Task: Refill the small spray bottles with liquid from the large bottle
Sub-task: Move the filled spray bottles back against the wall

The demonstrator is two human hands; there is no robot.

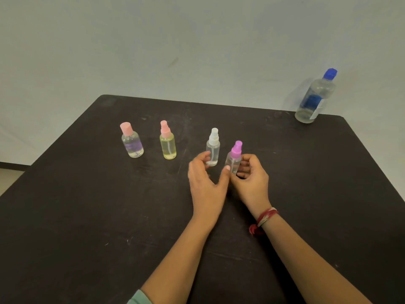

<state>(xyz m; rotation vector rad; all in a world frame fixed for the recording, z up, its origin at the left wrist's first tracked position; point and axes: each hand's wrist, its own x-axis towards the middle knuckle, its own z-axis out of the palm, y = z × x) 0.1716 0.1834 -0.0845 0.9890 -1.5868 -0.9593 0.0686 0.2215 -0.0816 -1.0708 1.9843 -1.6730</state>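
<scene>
Gripping purple-capped spray bottle [235, 160] in right hand [251, 178], fingers curled round it; left hand [206, 185] loose, thumb touching same bottle (white-capped bottle [213, 148] just behind left fingers).

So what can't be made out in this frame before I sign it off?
1. Head view: base and fill level of the purple-capped bottle, hidden behind the thumb of the left hand and fingers of the right hand.
2. Head view: whether the left hand touches the white-capped bottle; they overlap.
3. Head view: label print on the large bottle, blurred and too small.
4. Head view: the sleeve, cut off by the bottom edge.
</scene>
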